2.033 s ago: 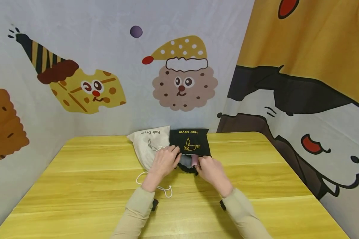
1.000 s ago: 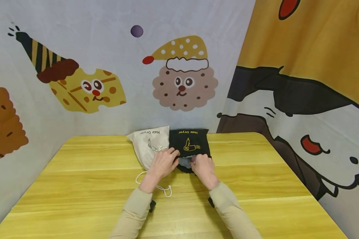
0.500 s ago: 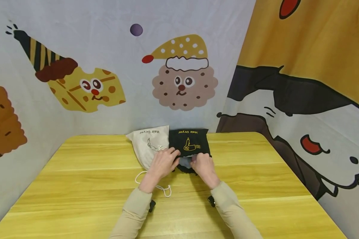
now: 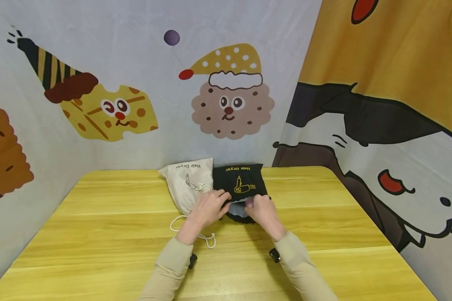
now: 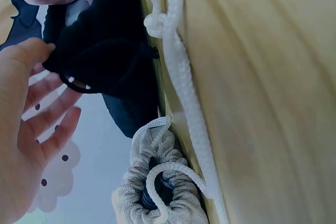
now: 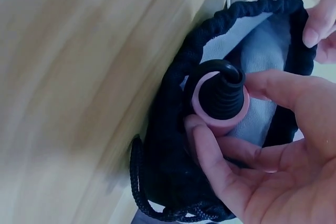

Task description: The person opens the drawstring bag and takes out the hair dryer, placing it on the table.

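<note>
A black drawstring bag (image 4: 241,179), printed "Hair Dryer" in yellow, lies at the back of the table with its mouth facing me. My left hand (image 4: 208,209) pinches the left side of the bag's mouth between thumb and fingers. From the right, my right hand (image 4: 264,212) grips the pink handle end of a hair dryer (image 6: 231,124), its black ribbed cord sleeve pointing out. The rest of the dryer is hidden inside the bag, whose grey lining (image 6: 262,51) shows in the right wrist view.
Left of it, touching, lies a beige drawstring bag (image 4: 190,190), also printed "Hair Dryer", its gathered mouth (image 5: 157,192) holding something black. Its white cord (image 4: 211,242) trails on the wooden table (image 4: 98,242). A cartoon-printed cloth (image 4: 135,154) hangs right behind the table.
The pink handle, which stuck out of the mouth two seconds ago, went deeper into the bag. Over the last half second both hands and the black bag's mouth shifted slightly right and toward me.
</note>
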A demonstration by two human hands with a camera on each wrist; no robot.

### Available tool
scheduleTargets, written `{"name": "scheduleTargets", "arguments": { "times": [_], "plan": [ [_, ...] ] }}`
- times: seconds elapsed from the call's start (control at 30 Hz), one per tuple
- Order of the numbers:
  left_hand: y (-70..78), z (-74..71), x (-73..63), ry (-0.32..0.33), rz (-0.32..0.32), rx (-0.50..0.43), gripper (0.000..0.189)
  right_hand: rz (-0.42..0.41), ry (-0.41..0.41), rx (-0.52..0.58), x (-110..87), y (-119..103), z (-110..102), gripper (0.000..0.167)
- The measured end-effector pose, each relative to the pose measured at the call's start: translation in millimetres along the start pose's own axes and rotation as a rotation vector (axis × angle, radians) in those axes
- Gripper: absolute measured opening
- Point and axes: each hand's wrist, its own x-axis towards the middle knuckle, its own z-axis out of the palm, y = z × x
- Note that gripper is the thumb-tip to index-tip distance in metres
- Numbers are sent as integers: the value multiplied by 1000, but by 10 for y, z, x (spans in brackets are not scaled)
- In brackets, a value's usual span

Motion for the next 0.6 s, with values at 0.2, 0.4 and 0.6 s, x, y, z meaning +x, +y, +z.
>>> {"name": "scheduleTargets", "arguments": {
  "times": [0.2, 0.4, 0.6],
  "plan": [
    [46, 30, 7, -14, 71, -97, 10, 44, -74, -35, 0, 124, -63, 39],
    [116, 26, 23, -64, 72, -179, 16, 34, -118, -47, 8, 262, -136, 33],
    [92, 25, 24, -80, 43, -216, 20, -27, -119, -66, 32, 428, -221, 14]
  ]
}}
